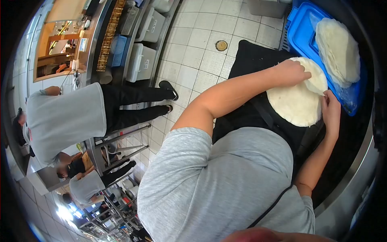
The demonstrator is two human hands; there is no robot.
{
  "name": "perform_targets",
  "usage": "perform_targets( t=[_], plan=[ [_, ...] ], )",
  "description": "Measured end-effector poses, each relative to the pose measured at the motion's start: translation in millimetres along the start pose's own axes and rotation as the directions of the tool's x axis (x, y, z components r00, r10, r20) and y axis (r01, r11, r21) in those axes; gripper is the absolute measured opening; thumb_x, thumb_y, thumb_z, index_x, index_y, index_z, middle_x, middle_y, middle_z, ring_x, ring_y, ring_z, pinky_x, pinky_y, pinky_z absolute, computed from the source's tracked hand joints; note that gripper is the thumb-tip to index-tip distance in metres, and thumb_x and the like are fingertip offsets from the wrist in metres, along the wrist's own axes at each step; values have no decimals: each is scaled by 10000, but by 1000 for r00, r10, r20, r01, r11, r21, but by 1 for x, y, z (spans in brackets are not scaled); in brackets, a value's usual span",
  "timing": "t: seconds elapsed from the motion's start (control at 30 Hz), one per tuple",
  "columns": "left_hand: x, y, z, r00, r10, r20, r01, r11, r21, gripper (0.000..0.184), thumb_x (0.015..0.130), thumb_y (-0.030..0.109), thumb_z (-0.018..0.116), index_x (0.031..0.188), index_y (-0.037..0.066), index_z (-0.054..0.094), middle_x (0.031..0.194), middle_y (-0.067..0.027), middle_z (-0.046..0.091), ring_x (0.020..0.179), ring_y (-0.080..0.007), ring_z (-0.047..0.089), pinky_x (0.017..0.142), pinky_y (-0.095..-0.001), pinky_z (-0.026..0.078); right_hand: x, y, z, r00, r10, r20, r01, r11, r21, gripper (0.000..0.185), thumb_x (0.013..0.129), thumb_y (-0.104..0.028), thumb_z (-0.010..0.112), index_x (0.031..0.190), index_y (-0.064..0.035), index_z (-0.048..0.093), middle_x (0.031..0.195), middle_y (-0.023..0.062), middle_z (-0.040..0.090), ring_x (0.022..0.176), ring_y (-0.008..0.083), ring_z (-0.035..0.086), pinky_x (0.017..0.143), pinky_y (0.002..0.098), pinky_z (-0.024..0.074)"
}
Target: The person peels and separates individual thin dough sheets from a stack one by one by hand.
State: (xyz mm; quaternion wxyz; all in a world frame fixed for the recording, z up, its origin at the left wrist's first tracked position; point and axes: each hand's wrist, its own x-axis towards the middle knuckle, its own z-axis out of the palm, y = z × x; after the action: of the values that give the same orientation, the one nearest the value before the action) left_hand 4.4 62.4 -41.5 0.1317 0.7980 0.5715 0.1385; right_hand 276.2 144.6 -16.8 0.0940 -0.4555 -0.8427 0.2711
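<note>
A stack of round, pale, thin dough sheets (288,103) rests on the dark cloth over my lap. My left hand (291,73) lies over the upper part of the stack, its fingers closed on the edge of a sheet. At the right edge, my right hand (331,105) pinches the same raised edge with its fingertips. Between the two hands the edge of this sheet is lifted and folded over. Just beyond, a second pile of round sheets (338,52) lies on clear plastic in a blue tray (298,34).
A person in a grey shirt (66,117) stands at a counter on the left, with other people (86,187) farther down. White lidded bins (142,62) and a blue basket (118,50) fill the shelves. A round drain (221,45) is set in the tiled floor.
</note>
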Motion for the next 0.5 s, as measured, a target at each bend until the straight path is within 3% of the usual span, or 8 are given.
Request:
perform_targets(
  t=[0.07, 0.2, 0.27, 0.37, 0.5],
  plan=[
    [-1, -1, -2, 1000, 17, -16, -17, 1000, 16, 194, 976, 145, 628, 1140, 65, 696, 974, -172, 750, 997, -386, 760, 808, -520, 615, -2, -2, 0, 1000, -9, 17, 9, 1000, 9, 182, 1013, -83, 711, 1146, 32, 666, 867, 228, 653, 764, 344, 623, 758, 413, 514],
    [1, -9, 1, 1000, -12, 17, 13, 1000, -28, 195, 978, 165, 645, 1144, 82, 705, 1025, -169, 744, 1039, -384, 751, 843, -521, 613, 0, 12, 7, 996, -85, -38, 85, 996, -2, 193, 992, -80, 729, 1139, 31, 671, 871, 229, 658, 771, 348, 631, 759, 418, 514],
    [1, -11, 4, 999, -19, 30, 21, 998, -51, 208, 969, 182, 670, 1149, 90, 713, 1042, -166, 742, 1061, -384, 747, 855, -524, 610, 0, -2, 0, 1000, 5, 12, -5, 1000, -21, 166, 989, -76, 719, 1103, 36, 677, 978, 280, 711, 908, 469, 677, 824, 475, 537],
    [2, -12, 8, 999, -6, 48, 11, 996, -92, 269, 921, 221, 744, 1165, 109, 735, 1053, -145, 742, 1098, -376, 730, 891, -525, 596, 4, 1, -2, 998, 4, 56, -1, 998, -55, 142, 1004, -63, 686, 1098, 37, 649, 1016, 308, 712, 985, 526, 665, 836, 497, 536],
    [4, -9, 13, 999, 49, 19, -49, 999, -1, 361, 862, 246, 805, 1189, 106, 743, 1099, -132, 739, 1123, -368, 706, 954, -506, 556, 0, -2, 1, 998, -20, 60, 23, 998, -52, 134, 1028, -61, 641, 1129, 25, 622, 1055, 327, 710, 1061, 547, 650, 850, 536, 530]
  ],
)
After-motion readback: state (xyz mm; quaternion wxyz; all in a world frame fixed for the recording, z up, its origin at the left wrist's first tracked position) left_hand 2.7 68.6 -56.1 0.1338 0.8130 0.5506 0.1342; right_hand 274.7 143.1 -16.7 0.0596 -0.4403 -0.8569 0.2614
